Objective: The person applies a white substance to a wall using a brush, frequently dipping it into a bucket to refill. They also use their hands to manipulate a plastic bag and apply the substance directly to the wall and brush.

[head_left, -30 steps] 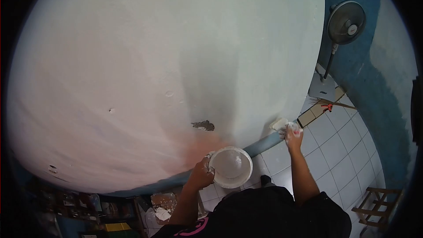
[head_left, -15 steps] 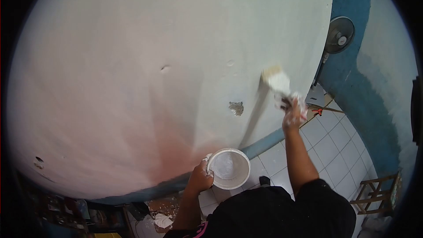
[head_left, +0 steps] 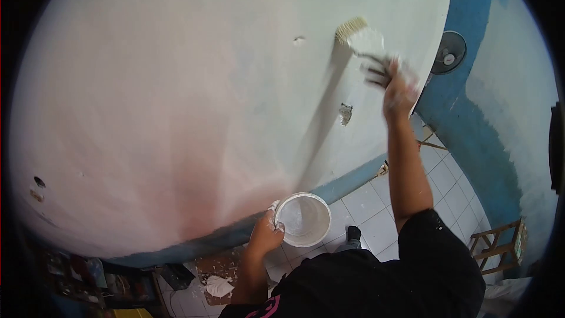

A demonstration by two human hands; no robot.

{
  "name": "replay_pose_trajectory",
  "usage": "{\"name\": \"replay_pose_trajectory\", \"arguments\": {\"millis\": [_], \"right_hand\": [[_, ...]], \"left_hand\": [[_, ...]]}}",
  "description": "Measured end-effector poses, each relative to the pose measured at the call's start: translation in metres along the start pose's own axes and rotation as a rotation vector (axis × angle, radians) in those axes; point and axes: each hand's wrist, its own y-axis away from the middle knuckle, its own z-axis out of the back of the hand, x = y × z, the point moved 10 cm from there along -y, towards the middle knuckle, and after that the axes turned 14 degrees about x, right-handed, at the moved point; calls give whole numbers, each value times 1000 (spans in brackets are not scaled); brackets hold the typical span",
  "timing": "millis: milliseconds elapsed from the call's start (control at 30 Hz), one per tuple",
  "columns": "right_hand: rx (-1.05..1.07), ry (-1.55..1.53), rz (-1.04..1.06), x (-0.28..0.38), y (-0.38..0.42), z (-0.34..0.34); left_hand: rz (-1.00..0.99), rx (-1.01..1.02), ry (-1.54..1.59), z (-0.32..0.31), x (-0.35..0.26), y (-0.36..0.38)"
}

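Note:
My left hand point(head_left: 268, 229) grips the rim of a white bucket point(head_left: 318, 219) with whitish paint inside, held low in front of my body. My right hand point(head_left: 400, 85), smeared with white and partly blurred, is closed round the handle of a wide paint brush point(head_left: 365, 40). The pale bristle tips rest against the upper part of the wall point(head_left: 253, 76), and the brush casts a long shadow down it. Below the brush is a chipped patch point(head_left: 346, 114); left of the brush is a small dent point(head_left: 299, 40).
A fan point(head_left: 450, 53) stands by the blue wall point(head_left: 456, 100) at the right. A wooden stool point(head_left: 497, 247) is at the lower right on the tiled floor point(head_left: 365, 206). Shelves with clutter point(head_left: 76, 277) and a white cloth point(head_left: 219, 286) lie at the lower left.
My right hand and the brush have moved up the wall and slightly left. The camera view has shifted a little. My left hand still holds the bucket in nearly the same place.

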Motion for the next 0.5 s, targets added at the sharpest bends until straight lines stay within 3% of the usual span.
{"name": "replay_pose_trajectory", "arguments": {"millis": [67,133,167,267,367,500], "right_hand": [[44,193,2,-35,74,-11],[32,-356,-423,-25,134,-43],[17,-384,-622,-49,165,-40],[180,-253,-863,-40,168,-54],[190,-146,-279,17,54,-46],[40,-314,-70,103,-30,-51]], "left_hand": [[34,11,-33,2,-3,15],[89,13,-25,6,9,28],[122,22,-25,5,14,32],[95,-3,-49,13,12,43],[115,-20,-8,19,15,42],[43,-43,-46,17,1,37]]}}
